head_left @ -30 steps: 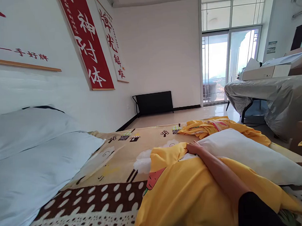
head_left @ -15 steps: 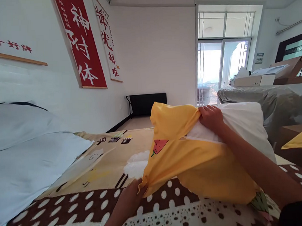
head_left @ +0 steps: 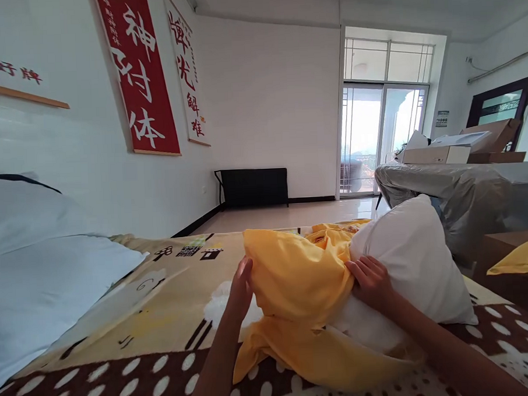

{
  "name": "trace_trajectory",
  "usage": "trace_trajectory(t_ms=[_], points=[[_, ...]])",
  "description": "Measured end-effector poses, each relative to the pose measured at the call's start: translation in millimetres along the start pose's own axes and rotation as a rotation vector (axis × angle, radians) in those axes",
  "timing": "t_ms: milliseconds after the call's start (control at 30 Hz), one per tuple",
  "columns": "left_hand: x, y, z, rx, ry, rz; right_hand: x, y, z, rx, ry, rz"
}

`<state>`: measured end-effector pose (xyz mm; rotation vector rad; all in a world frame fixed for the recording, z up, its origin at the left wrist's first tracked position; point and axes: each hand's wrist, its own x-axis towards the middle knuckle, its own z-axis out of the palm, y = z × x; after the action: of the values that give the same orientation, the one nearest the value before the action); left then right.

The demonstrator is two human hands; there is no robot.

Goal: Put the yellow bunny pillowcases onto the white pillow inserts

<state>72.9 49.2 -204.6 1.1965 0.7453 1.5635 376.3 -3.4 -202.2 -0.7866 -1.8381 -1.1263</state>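
**Yellow pillowcase [head_left: 296, 272] partly over a white pillow [head_left: 418, 258], gripped at two edges**

The bed [head_left: 165, 333] spreads beneath the white pillow and well out to its left, its beige cover printed with small figures and a dark brown band of pale spots. Beyond the pillow stand glass doors [head_left: 362, 138], bright with daylight. Farther off and to the pillow's right is a table [head_left: 469, 203] wrapped in greyish plastic, with a pale carton [head_left: 437, 155] on top. A black panel [head_left: 255, 188] stands low, beyond the pillow and to its left. Higher on that left side hangs a red scroll [head_left: 140, 81] with white characters, a narrower white scroll [head_left: 187, 79] just beside it.

Pale pillows [head_left: 62, 288] lie stacked well to the white pillow's left. The white pillow itself rests on the bed, its right part bare and tilted up. The yellow pillowcase covers its left part, and a loose flap spreads on its near side. More yellow fabric [head_left: 357, 224] lies bunched just behind it.

The left hand [head_left: 240, 289] grips the pillowcase's left edge, away from the pillow's bare part; not all its fingers can be seen. The right hand [head_left: 375, 283] has its fingers curled on the case's other edge, right beside the bare white.
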Motion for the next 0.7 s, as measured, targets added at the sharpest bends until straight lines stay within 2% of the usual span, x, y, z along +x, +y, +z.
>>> trace_trajectory(t_ms=[67,167,267,333,400,433,500,567,600,667,700], points=[[-5.6,-3.8,-5.7,-0.017,-0.062,-0.027,-8.1,-3.3,-3.9,0.026,-0.049,-0.025],[-13.3,1.4,-8.4,0.041,-0.063,-0.042,-14.8,-12.3,-12.8,0.104,-0.165,-0.076],[-19.0,10.8,-4.1,0.182,-0.049,-0.041,-8.4,-18.4,-27.3,0.236,-0.414,-0.056],[-22.0,15.7,-1.1,0.26,-0.058,-0.022,5.9,-17.1,-39.7,0.306,-0.63,0.015],[-25.6,20.4,1.0,0.332,-0.075,0.016,27.9,-13.7,-52.4,0.346,-0.759,0.109],[-28.2,23.5,2.2,0.373,-0.088,0.042,41.2,-12.9,-58.0,0.354,-0.749,0.164],[-35.3,31.6,5.6,0.461,-0.141,0.153,70.4,-16.5,-66.3,0.355,-0.579,0.28],[-44.6,41.3,10.9,0.551,-0.221,0.345,99.0,-29.2,-68.8,0.351,-0.377,0.353],[-49.6,45.8,14.1,0.586,-0.255,0.444,111.4,-38.3,-67.5,0.361,-0.332,0.356],[-59.0,52.8,20.4,0.641,-0.288,0.589,129.0,-58.6,-59.8,0.436,-0.343,0.333],[-63.1,55.2,23.3,0.661,-0.283,0.62,133.1,-68.0,-53.9,0.5,-0.36,0.328]])
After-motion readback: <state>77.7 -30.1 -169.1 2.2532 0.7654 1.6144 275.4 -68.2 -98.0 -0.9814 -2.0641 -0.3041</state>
